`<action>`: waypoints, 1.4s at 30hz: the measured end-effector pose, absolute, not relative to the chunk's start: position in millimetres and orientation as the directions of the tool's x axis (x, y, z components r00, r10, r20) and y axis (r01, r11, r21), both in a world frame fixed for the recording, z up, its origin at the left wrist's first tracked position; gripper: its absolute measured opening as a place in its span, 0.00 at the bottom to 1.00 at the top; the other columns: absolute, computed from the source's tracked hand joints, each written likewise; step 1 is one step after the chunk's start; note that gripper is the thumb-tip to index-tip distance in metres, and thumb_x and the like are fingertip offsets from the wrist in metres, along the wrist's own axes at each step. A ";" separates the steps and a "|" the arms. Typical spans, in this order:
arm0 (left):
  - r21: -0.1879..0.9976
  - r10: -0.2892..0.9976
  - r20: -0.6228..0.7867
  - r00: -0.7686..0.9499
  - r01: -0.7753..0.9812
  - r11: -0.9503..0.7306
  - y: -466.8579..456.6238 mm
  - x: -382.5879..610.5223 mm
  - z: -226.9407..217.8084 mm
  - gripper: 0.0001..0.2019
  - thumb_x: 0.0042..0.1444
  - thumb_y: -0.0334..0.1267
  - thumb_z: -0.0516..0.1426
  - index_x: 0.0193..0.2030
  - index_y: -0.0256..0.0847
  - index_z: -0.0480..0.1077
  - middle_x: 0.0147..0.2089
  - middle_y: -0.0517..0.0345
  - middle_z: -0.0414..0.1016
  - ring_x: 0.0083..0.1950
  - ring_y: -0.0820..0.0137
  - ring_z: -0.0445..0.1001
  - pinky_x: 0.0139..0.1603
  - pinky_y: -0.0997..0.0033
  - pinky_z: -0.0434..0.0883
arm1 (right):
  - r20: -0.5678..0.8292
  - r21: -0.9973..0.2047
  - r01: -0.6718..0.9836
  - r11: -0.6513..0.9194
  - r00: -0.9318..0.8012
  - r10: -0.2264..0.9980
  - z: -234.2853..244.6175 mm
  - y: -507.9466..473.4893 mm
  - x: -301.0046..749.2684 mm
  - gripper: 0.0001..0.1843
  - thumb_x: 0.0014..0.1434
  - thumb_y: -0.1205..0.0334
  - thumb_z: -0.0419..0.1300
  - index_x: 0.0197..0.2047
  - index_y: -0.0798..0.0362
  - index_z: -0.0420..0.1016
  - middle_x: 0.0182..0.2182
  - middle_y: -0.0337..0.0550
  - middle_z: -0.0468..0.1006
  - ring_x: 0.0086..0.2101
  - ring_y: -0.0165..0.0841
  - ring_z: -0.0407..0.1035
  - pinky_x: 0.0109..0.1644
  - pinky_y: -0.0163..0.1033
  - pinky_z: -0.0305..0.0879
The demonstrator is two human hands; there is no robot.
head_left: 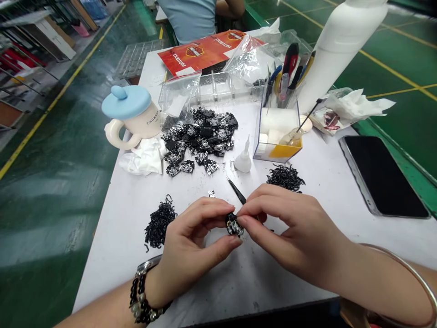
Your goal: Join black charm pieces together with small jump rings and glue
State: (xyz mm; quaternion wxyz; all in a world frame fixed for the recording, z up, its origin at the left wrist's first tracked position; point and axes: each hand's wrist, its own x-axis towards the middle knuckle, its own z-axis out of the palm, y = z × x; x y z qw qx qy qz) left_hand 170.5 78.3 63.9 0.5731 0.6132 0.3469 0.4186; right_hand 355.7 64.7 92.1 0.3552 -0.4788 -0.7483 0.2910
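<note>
My left hand (196,243) pinches a small black and silver badge piece (234,225) between thumb and fingers, low over the white table (136,214). My right hand (290,232) meets it from the right, fingers closed on the same piece and on black tweezers (236,190) that stick up and away. Behind the hands lies a heap of like black and silver pieces (201,139). Small piles of thin black parts sit at left (160,223) and at right (286,177).
A cream mug with a blue lid (131,116), crumpled tissue (145,157), a small glue bottle (243,159), a clear box with tools (282,123), a tall white bottle (337,50), a dark phone (382,175) and red packets (205,52) stand around. Another person (191,18) sits beyond the table.
</note>
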 end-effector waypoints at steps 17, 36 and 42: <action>0.991 0.915 0.036 0.401 -0.132 0.019 78.7 173.5 64.2 0.16 0.45 0.26 0.65 0.42 0.43 0.76 0.41 0.55 0.73 0.39 0.72 0.76 0.43 0.78 0.77 | 0.326 -0.672 0.554 0.492 -0.375 0.867 93.5 61.5 353.5 0.08 0.59 0.72 0.51 0.30 0.60 0.70 0.26 0.44 0.68 0.30 0.29 0.61 0.33 0.35 0.59; 0.951 0.879 -0.123 0.461 -0.200 0.237 79.5 170.1 62.6 0.15 0.46 0.30 0.66 0.42 0.48 0.77 0.38 0.61 0.74 0.34 0.79 0.74 0.36 0.85 0.74 | -0.153 -0.936 0.348 -0.047 -0.284 0.946 100.3 68.2 356.3 0.10 0.56 0.62 0.57 0.24 0.54 0.69 0.20 0.34 0.67 0.23 0.22 0.59 0.25 0.28 0.55; 0.939 0.874 -0.131 0.468 -0.223 0.261 79.5 171.7 62.4 0.15 0.45 0.30 0.66 0.41 0.48 0.77 0.37 0.62 0.74 0.33 0.79 0.73 0.36 0.85 0.74 | -0.370 -0.927 0.093 -0.362 -0.366 0.854 94.1 74.4 359.6 0.06 0.53 0.60 0.62 0.28 0.54 0.73 0.21 0.34 0.67 0.23 0.21 0.57 0.24 0.26 0.53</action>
